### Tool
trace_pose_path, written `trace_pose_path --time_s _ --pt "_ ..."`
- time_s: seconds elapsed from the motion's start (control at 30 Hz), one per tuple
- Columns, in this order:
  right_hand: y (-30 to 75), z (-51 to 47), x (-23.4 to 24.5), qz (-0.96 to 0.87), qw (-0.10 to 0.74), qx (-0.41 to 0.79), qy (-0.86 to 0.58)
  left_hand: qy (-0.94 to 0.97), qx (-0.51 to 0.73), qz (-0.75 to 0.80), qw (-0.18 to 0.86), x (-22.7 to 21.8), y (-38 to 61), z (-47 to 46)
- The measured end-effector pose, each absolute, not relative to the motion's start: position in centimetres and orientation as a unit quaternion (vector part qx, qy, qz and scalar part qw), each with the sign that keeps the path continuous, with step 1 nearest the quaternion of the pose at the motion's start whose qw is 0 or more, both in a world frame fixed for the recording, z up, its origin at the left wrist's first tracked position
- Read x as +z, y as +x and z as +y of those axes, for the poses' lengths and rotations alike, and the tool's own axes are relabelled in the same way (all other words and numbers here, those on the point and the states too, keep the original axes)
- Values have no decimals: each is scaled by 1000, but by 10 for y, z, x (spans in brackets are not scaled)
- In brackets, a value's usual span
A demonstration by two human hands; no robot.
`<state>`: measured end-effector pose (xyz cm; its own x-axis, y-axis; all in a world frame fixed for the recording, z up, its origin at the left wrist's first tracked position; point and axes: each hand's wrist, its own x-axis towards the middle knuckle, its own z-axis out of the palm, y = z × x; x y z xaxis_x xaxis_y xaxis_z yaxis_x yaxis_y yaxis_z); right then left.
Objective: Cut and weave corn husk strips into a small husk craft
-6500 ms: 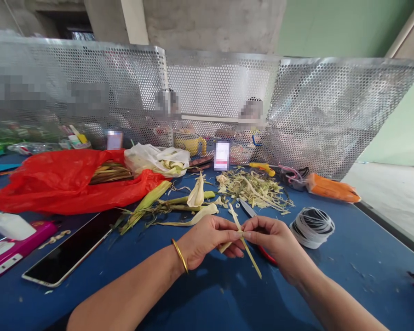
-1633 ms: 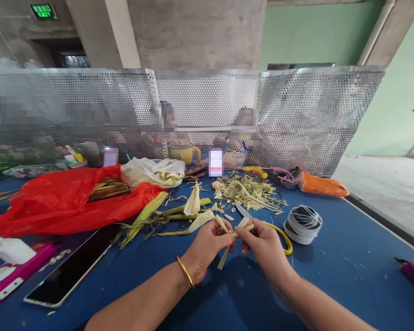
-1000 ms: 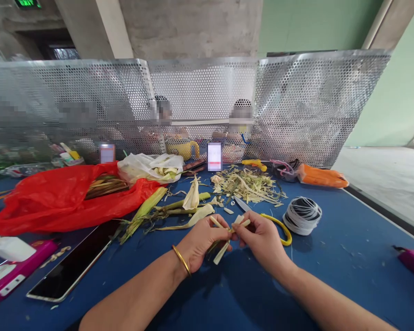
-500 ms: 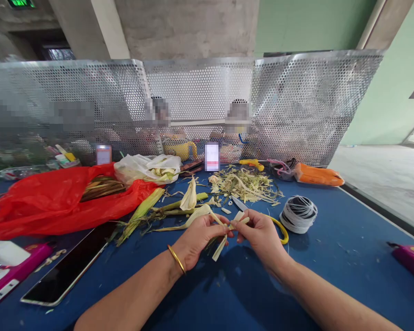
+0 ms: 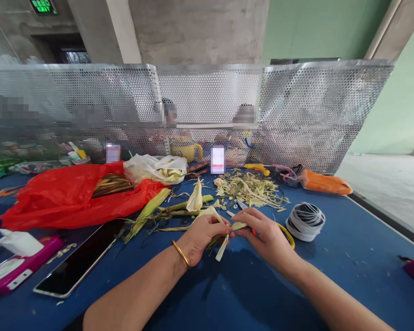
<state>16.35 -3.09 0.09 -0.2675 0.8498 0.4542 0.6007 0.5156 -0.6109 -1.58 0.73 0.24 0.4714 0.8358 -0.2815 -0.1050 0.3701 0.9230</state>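
Observation:
My left hand [image 5: 200,234], with a gold bangle at the wrist, is closed on folded pale leaf strips [image 5: 224,243] just above the blue table [image 5: 227,299]. One strip end hangs down below the fingers. My right hand [image 5: 264,232] meets it from the right and pinches the other strip end [image 5: 238,225] between thumb and forefinger. Yellow-handled scissors [image 5: 287,232] lie right behind my right hand, partly hidden by it.
Green and pale husk leaves [image 5: 165,209] and a heap of leaf trimmings [image 5: 250,188] lie beyond my hands. A red plastic bag [image 5: 62,195], a white bag [image 5: 155,166], a tablet [image 5: 76,266], a pink case [image 5: 17,269] sit left. A white cord coil [image 5: 305,221] is right. Perforated metal screen [image 5: 207,108] behind, people beyond it.
My hands have stayed together on the strips; the right hand's fingers have shifted lower along the strip and the left hand has closed tighter. The camera has tilted slightly.

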Motion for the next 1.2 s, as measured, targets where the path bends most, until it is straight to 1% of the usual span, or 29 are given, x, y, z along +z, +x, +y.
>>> trace_pose_path --time_s 0.17,0.27,0.37,0.47,0.57,0.63,0.7,0.77,0.8,0.87,0.93,1.03,1.1,1.2 --pt "168 -30 6 -834 306 112 -445 448 284 394 751 2 -17 8" --pt "171 -28 5 -842 303 134 -425 460 269 386 753 1 -17 9" --pt "171 -27 3 -813 326 203 -437 474 252 369 758 -1 -19 12" --pt "167 -27 -1 -732 327 332 -497 491 240 344 763 -3 -21 13" --pt "161 -27 -4 -621 334 465 -535 528 235 336 744 -3 -19 11" --pt "156 -28 -6 -559 347 516 -548 550 238 346 722 -3 -16 8" --pt "153 -29 -7 -529 350 535 -558 554 249 362 707 -3 -14 6" --pt "152 -30 -7 -555 346 503 -565 541 263 379 703 -4 -12 6" --pt "153 -31 -6 -589 347 463 -564 527 268 387 708 -5 -12 6" --pt "156 -32 -4 -683 347 345 -542 491 272 394 727 -6 -14 9" --pt "161 -32 -1 -779 329 213 -489 455 268 393 753 -7 -16 12" --pt "168 -30 1 -855 301 64 -418 419 252 391 780 -8 -19 15" --pt "171 -29 0 -863 303 1 -404 407 245 391 788 -9 -20 16" --pt "173 -28 -2 -873 302 -44 -381 406 227 390 794 -9 -21 15"
